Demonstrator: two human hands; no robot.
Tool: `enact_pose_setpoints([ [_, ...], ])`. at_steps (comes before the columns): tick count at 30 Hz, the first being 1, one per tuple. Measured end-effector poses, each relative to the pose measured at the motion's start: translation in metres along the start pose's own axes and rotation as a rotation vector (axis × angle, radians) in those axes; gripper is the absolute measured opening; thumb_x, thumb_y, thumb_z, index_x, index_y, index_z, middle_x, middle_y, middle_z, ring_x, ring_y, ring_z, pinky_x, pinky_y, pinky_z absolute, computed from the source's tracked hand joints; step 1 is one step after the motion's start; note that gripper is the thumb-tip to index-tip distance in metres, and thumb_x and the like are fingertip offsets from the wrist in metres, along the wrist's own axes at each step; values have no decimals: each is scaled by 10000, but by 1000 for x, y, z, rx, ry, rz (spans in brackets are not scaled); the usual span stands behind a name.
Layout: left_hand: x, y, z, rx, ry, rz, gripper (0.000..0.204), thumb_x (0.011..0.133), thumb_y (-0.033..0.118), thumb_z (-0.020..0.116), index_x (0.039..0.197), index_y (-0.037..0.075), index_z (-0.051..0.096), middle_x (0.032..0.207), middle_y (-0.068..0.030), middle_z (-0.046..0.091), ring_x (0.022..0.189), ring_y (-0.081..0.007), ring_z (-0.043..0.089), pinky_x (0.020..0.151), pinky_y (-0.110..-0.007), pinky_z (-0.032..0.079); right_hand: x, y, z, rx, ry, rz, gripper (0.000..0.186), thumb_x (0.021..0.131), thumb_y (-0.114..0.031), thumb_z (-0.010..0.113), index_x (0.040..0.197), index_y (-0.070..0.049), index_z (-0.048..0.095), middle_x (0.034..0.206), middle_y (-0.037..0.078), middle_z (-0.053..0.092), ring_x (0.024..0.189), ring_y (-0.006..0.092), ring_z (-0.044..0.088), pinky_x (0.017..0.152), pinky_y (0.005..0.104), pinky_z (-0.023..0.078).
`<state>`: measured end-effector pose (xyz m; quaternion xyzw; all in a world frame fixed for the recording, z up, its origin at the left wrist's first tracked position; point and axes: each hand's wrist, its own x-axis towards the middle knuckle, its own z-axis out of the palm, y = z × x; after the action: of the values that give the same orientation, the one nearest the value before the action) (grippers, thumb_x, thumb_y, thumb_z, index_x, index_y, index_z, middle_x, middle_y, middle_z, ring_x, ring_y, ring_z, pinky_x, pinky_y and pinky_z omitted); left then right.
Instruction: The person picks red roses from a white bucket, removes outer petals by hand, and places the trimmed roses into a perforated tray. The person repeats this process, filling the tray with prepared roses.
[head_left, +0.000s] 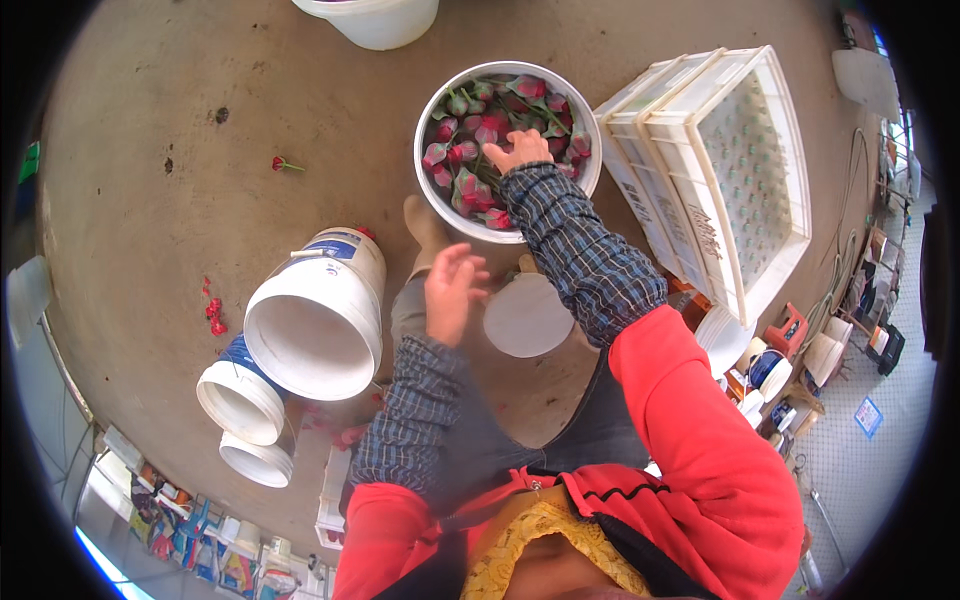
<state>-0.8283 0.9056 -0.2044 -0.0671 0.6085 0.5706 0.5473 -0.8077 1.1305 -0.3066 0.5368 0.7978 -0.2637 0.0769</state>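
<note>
Roses (467, 190): in the white bucket (470, 228), far side, just right of centre; packed among leaves and stems.
Right grip (520, 151): over the roses, thumb to the left, fingers bent; can't tell if a stem is pinched under it.
Left grip (456, 290): released, nothing visible in it, fingers loosely curled; blurred, off the near-left side of the bucket.
Doing it well: I'd take a stem below the head, ease it out along its own line, spare the petals; left grip best placed to steady neighbours.
Heads: mixed pointing, several outward to the rim; no shared direction.
Long axis: stems cross at odd angles, most partly hidden.
Floor rose (280, 163): left of the bucket, well apart; head left, stem right, axis roughly left-right.
Crates (700, 180): right of the bucket, stacked.
</note>
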Motion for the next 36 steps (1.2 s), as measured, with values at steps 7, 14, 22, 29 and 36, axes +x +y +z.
enact_pose_setpoints([
  [7, 96, 29, 18, 125, -40, 213, 479, 918, 206, 571, 1319, 28, 381, 1160, -130, 530, 873, -169, 610, 636, -243, 536, 18, -11, 6, 603, 62, -200, 381, 717, -293, 730, 953, -16, 618, 916, 114, 629, 858, 265, 606, 761, 365, 489],
  [14, 127, 45, 33, 180, -46, 181, 572, 937, 392, 510, 1356, 41, 344, 1193, -120, 503, 906, -213, 613, 575, -257, 514, 54, 10, -55, 923, -489, -601, 401, 810, -168, 663, 1129, 18, 505, 830, 59, 628, 680, 103, 587, 629, 254, 489],
  [22, 119, -3, 87, 11, -97, 456, 641, 942, 434, 475, 1395, 21, 289, 1281, -110, 437, 1153, -217, 483, 868, -355, 488, 40, 49, -60, 697, -449, -1309, 425, 735, -113, 710, 1113, -10, 544, 760, 126, 625, 647, 195, 613, 594, 295, 483],
  [29, 107, -35, 130, -195, -152, 585, 440, 968, 343, 473, 1285, 43, 413, 1189, -94, 511, 1087, -197, 522, 917, -355, 455, 0, 108, -69, 857, -283, -1114, 272, 727, 1, 686, 985, -27, 601, 855, 102, 677, 766, 197, 677, 663, 303, 525],
  [36, 92, -108, 163, -228, -234, 581, 372, 953, 271, 520, 1238, 44, 444, 1165, -78, 548, 968, -151, 565, 773, -272, 518, -54, 180, -55, 645, 60, -1128, 148, 753, -85, 660, 875, -36, 591, 897, 93, 631, 779, 292, 632, 628, 348, 514],
])
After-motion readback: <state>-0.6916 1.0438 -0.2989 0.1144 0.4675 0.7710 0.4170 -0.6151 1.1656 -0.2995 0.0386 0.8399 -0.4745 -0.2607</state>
